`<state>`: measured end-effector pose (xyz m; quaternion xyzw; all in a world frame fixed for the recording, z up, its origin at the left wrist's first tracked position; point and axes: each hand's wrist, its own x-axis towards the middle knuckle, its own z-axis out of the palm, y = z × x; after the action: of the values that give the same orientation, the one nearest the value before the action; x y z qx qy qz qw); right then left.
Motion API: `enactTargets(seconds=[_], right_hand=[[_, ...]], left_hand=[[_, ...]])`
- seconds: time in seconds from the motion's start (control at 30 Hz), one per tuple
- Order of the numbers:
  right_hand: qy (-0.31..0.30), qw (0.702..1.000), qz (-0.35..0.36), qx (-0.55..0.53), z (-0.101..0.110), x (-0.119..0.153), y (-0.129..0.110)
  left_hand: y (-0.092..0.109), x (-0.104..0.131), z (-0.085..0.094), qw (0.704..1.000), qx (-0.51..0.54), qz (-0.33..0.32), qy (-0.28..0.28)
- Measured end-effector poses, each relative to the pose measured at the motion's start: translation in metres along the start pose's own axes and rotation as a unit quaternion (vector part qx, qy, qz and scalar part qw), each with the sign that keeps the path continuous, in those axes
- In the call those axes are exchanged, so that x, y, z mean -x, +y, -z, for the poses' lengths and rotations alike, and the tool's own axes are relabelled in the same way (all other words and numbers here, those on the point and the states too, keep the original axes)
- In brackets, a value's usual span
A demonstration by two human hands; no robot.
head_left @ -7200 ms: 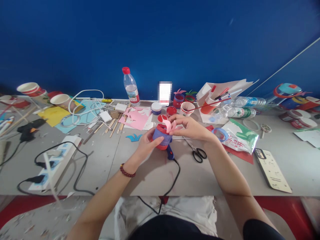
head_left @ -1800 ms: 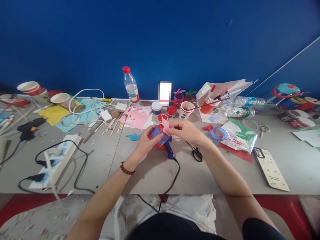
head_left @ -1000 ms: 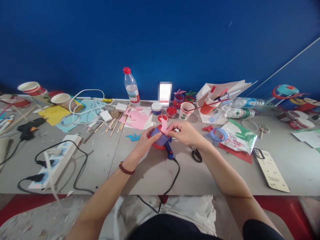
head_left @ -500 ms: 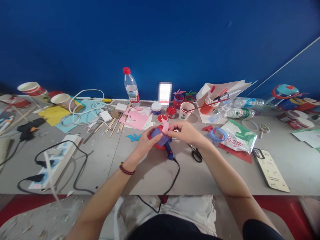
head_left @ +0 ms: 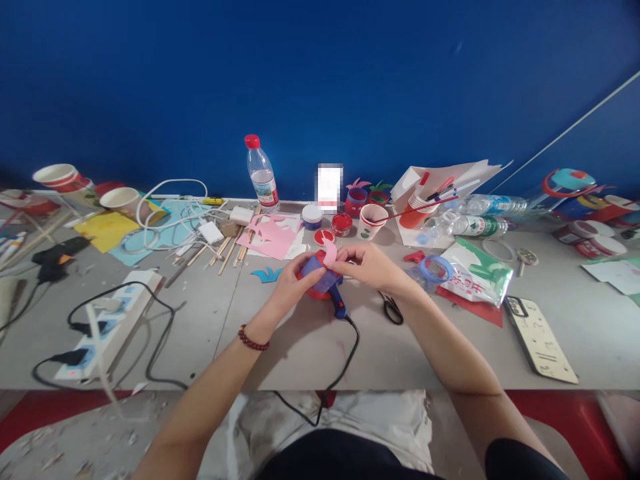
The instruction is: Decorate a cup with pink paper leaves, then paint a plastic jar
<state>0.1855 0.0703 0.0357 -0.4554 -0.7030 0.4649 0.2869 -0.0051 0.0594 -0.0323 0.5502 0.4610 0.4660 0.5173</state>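
Observation:
A small blue-and-red painted cup point(head_left: 314, 272) is held in my left hand point(head_left: 294, 283), its fingers closed round the near-left side. My right hand point(head_left: 367, 263) pinches the lower end of a curved pink paper cut-out point(head_left: 330, 251) against the cup's rim; my fingers partly hide the contact. Just below the cup, a blue glue gun point(head_left: 339, 303) lies on the table with its black cord running toward me, its front end hidden. To the left of my left hand is a blue paper cut-out point(head_left: 267, 275). Black-handled scissors point(head_left: 393, 311) lie beneath my right wrist.
Behind my hands stand an open red paint jar point(head_left: 342, 225), a paper cup with a brush point(head_left: 369, 230) and a water bottle point(head_left: 263, 177). Pink paper point(head_left: 274, 235) lies left. A power strip point(head_left: 107, 327) is at front left, a phone point(head_left: 543, 341) at right.
The view has shifted very slightly. Both hands keep the same hold on the cup and the pink paper cut-out.

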Motion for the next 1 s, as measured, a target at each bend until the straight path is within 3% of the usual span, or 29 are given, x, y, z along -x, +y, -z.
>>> enactTargets(seconds=[0.1,0.3,0.47,0.7,0.83,0.9,1.0], right_hand=[[-0.012,1.000,0.002,-0.012,0.004,0.001,-0.004],[0.092,0.994,0.037,-0.046,0.014,0.004,-0.008],[0.054,0.996,0.066,-0.030,0.009,0.001,-0.001],[0.019,0.997,0.042,-0.058,-0.003,0.001,-0.007],[-0.015,0.995,0.045,-0.084,-0.004,0.002,-0.007],[-0.031,0.994,0.049,-0.091,-0.005,0.003,-0.005],[-0.035,0.994,0.060,-0.087,-0.007,0.003,-0.001]], left_hand=[[0.000,-0.002,0.000,0.997,0.065,0.035,-0.003],[0.002,-0.001,0.005,0.959,0.242,0.101,-0.106],[0.004,0.003,0.008,0.936,0.292,0.108,-0.164],[0.006,0.003,-0.001,0.909,0.291,0.108,-0.278],[-0.002,0.004,-0.004,0.864,0.347,0.109,-0.348],[-0.007,0.005,-0.006,0.848,0.377,0.102,-0.358],[-0.012,0.008,-0.008,0.848,0.391,0.100,-0.343]])
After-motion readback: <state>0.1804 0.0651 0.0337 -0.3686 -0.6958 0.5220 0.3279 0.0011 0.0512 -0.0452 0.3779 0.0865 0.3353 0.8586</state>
